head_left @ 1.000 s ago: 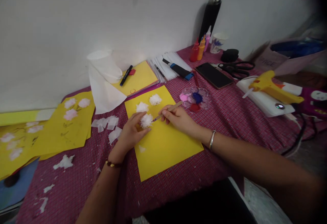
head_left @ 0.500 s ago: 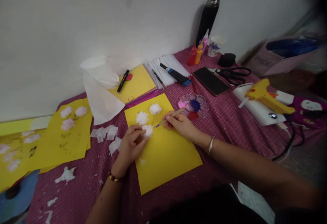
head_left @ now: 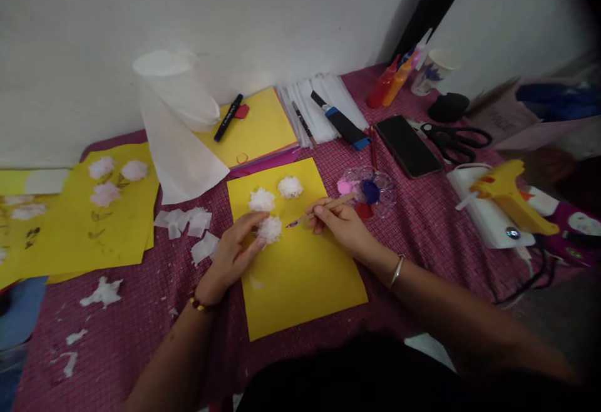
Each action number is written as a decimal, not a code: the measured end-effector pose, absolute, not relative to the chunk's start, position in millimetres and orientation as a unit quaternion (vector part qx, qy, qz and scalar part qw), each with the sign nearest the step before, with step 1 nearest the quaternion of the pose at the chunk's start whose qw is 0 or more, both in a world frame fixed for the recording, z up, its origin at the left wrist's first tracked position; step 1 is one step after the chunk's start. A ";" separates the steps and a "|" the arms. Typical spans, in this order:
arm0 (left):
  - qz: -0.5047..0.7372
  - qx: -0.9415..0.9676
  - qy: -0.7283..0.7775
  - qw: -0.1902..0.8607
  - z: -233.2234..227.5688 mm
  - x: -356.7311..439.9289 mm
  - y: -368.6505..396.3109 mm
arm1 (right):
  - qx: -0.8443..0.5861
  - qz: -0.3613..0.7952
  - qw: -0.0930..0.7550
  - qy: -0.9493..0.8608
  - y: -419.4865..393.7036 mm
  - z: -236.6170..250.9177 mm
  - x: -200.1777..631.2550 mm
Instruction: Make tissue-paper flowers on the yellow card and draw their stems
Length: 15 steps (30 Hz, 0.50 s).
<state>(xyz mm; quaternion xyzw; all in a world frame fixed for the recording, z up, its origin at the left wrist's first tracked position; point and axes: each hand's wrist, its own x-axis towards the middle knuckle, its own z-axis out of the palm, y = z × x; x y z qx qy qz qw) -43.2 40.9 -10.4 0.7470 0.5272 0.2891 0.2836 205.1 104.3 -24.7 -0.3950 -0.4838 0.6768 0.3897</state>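
Head view shows a smooth yellow paper sheet (head_left: 300, 274) lying flat on a magenta checked tablecloth (head_left: 422, 224). Three fluffy white tissue puffs sit on its upper part; the nearest tissue puff (head_left: 270, 229) is crumpled and soft-edged. A clear, flower-shaped paint palette (head_left: 369, 188) with pink, blue and red wells lies just beside the sheet's right edge. Torn white tissue scraps (head_left: 188, 224) lie to the left, and a yellow glue gun (head_left: 509, 196) rests on a white block at right.

Compared with half a second ago, the view sits closer and tilted, so the black flask is cut off at the top; the brush tip is a little further from the puff.

Left hand (head_left: 232, 252) rests palm-down on the sheet, its fingertips pinching that puff's left side. Right hand (head_left: 340, 224) grips a thin wooden paintbrush (head_left: 323, 208) pen-fashion, fingers closed around the shaft, purple tip aimed leftward, near the puff but apart.
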 end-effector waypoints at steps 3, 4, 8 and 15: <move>0.274 0.759 0.508 0.301 -9.4 -43.0 39.8 | -0.398 0.673 0.389 -0.487 103.8 -24.8 205.3; 0.273 0.764 0.506 0.291 -9.7 -42.5 40.2 | -0.400 0.673 0.388 -0.487 103.6 -25.0 205.3; 0.251 0.791 0.516 0.211 -14.3 -41.0 43.9 | -0.405 0.667 0.381 -0.496 103.0 -25.9 204.6; 0.229 0.779 0.569 0.132 -21.3 -41.6 40.6 | -0.400 0.663 0.384 -0.502 103.4 -29.6 203.0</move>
